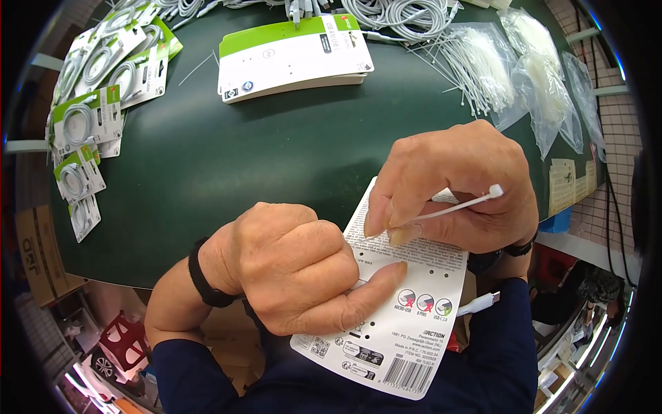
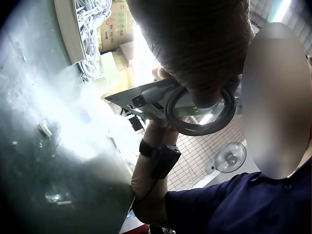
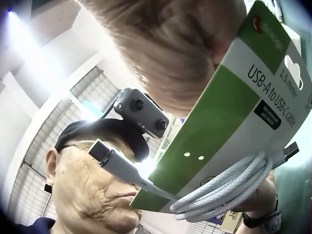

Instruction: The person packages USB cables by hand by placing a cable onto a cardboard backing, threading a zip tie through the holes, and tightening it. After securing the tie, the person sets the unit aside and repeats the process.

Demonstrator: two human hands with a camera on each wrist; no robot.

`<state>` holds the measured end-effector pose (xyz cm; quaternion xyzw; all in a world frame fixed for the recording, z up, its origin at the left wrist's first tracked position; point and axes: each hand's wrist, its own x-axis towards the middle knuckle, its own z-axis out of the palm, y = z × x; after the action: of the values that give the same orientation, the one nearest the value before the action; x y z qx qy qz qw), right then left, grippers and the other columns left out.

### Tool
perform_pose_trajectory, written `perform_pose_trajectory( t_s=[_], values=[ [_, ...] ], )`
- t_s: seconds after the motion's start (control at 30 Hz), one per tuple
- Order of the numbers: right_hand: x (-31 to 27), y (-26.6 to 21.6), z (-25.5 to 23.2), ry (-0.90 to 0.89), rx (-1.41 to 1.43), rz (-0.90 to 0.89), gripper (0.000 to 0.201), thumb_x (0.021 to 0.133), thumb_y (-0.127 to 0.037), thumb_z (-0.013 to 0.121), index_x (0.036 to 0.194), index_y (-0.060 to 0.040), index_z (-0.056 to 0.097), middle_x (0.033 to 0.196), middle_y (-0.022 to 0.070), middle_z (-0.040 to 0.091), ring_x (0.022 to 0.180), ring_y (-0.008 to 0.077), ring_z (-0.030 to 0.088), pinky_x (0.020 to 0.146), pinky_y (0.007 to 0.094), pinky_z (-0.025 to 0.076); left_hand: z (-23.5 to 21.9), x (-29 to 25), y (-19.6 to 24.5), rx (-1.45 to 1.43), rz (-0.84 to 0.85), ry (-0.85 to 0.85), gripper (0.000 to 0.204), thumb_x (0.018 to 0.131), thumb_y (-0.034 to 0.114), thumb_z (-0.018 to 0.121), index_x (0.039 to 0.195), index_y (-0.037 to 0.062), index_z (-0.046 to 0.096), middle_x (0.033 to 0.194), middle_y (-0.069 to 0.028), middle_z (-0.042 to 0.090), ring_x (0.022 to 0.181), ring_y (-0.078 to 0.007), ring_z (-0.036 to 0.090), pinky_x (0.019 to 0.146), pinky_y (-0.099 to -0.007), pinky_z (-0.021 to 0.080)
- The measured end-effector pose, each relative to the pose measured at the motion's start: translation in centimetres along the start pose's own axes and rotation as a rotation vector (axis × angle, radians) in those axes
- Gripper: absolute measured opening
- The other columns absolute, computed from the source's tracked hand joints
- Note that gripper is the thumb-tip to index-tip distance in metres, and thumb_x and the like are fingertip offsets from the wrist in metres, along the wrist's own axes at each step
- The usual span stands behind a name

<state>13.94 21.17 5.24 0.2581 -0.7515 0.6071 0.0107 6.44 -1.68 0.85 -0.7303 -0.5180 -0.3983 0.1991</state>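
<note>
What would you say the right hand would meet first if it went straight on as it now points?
The right hand would probably meet the printed card first, just under its fingertips; the left hand seems farther on, though depth is unclear.

I'm in a packing workshop, it seems: cable cards (image 1: 89,121) pile on my green table (image 1: 207,165) beside loose cables (image 1: 407,17) and bagged ties (image 1: 476,65).
</note>
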Motion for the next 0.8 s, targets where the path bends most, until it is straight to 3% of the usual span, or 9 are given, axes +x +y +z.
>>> perform_pose_trajectory(
  t_s=[0.8],
  values=[
    [0.03,-0.09,-0.02,-0.005,-0.032,0.024,0.013,0.084,-0.007,0.086,0.084,-0.0027,0.074,0.083,0.0137,0.079,0.074,0.0224,0.078,0.057,0.0269,0.056,-0.02,-0.1,-0.03,-0.013,-0.002,-0.006,0.041,0.067,0.016,0.079,0.105,0.0021,0.077,0.065,0.0067,0.04,0.055,-0.0069,0.042,0.044,-0.0234,0.029]
  ],
)
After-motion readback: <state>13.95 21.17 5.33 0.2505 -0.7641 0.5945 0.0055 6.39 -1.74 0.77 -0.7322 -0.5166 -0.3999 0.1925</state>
